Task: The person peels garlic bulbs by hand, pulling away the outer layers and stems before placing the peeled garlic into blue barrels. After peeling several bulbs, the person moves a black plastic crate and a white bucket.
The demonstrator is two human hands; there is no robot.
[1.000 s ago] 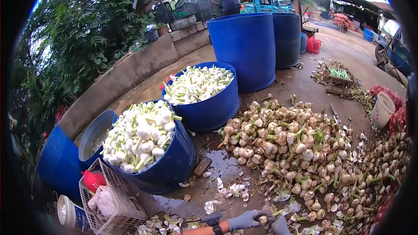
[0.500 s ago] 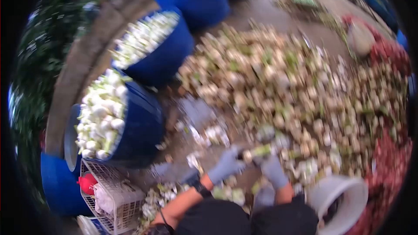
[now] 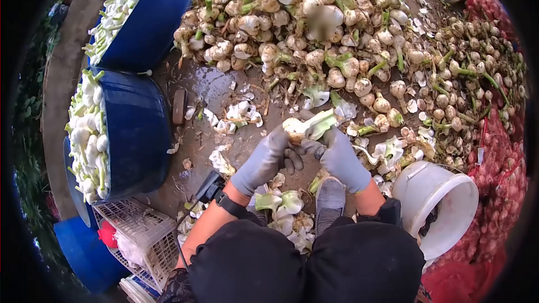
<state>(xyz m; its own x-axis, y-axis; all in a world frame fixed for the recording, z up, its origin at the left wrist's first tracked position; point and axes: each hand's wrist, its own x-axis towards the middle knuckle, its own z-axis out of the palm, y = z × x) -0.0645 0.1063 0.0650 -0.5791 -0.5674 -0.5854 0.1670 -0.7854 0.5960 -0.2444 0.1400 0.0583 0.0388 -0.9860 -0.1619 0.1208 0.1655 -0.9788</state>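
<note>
In front of my knees, my left hand, in a grey glove, is closed around a garlic bulb with brownish skin at its root end. My right hand, gloved too, is closed on the pale green outer skin at the stem side of that bulb. This skin stands partly away from the stem. The right fingertips are partly hidden, and a dark spot beside them is too small to name. Peeled garlic skins lie on the ground between my shoes.
A big heap of unpeeled garlic spreads ahead and to the right. Blue tubs of white garlic stand at the left, near a plastic crate. At the right are a white bucket on its side and red mesh sacks.
The view has tilted down and sharpened, so the tubs and heap sit higher. Both hands stay on the garlic bulb, now with a wide flap of skin spread from its stem.
</note>
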